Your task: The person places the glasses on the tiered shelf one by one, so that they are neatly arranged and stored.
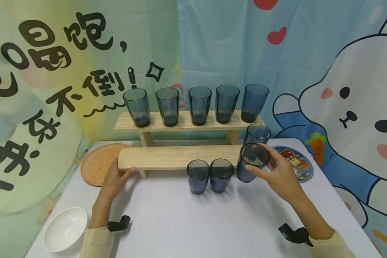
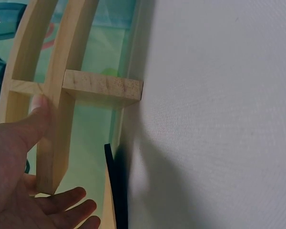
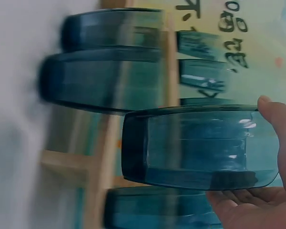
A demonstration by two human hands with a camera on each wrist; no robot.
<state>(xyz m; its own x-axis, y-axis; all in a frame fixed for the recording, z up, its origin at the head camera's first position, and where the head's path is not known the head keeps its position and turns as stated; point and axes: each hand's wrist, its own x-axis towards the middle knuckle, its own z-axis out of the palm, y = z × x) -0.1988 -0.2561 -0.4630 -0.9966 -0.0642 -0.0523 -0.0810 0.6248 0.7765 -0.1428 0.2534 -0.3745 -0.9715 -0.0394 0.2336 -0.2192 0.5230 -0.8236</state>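
Observation:
In the head view my right hand (image 1: 282, 173) holds a blue-tinted glass (image 1: 253, 161) by its rim, thumb on one side and fingers on the other. That glass is off the table, in front of the right end of the lower board; the right wrist view shows the held glass (image 3: 200, 148) up close. Just behind it, another glass (image 1: 258, 132) stands at the board's right end. My left hand (image 1: 114, 181) grips the left end of the wooden two-tier rack (image 1: 167, 157), thumb against the board (image 2: 55, 138). Two glasses (image 1: 198, 175) stand side by side on the table before the rack.
Several matching glasses (image 1: 199, 107) line the upper board (image 1: 184, 123). A round orange mat (image 1: 95, 163) lies behind my left hand, and a patterned round mat (image 1: 301, 166) lies at the right. A white bowl (image 1: 66, 229) sits at the table's (image 1: 180, 225) front left.

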